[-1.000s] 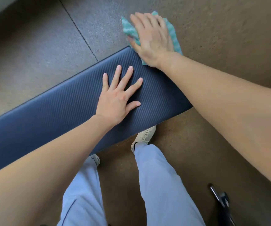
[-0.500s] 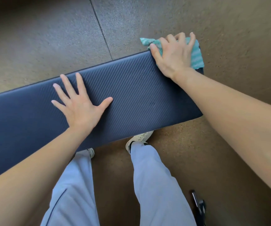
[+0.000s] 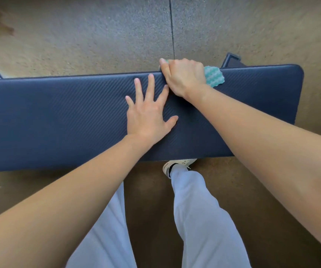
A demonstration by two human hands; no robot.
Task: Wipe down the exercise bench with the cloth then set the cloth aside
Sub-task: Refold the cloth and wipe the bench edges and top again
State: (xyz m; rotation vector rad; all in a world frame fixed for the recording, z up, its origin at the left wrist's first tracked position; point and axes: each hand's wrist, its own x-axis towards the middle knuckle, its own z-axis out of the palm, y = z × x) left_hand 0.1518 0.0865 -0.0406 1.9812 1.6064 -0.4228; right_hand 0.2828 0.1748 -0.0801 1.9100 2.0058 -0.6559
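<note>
A dark blue padded exercise bench [image 3: 59,120] with a ribbed surface runs across the view from left to right. My right hand [image 3: 182,76] is curled over its far edge, pressing a teal and white cloth [image 3: 214,76] against the pad; most of the cloth is hidden under the hand. My left hand [image 3: 148,115] lies flat on the bench top with fingers spread, just left of and below the right hand, holding nothing.
Speckled brown rubber floor [image 3: 78,35] with a seam lies beyond the bench. Dark bench legs [image 3: 231,59] stick out behind the far edge at right and far left. My legs in light trousers [image 3: 200,209] and a white shoe [image 3: 177,164] stand at the near side.
My right hand has slid the cloth left along the far edge of the bench, away from its right end. The left hand now rests next to it. The view has swung so the bench lies level.
</note>
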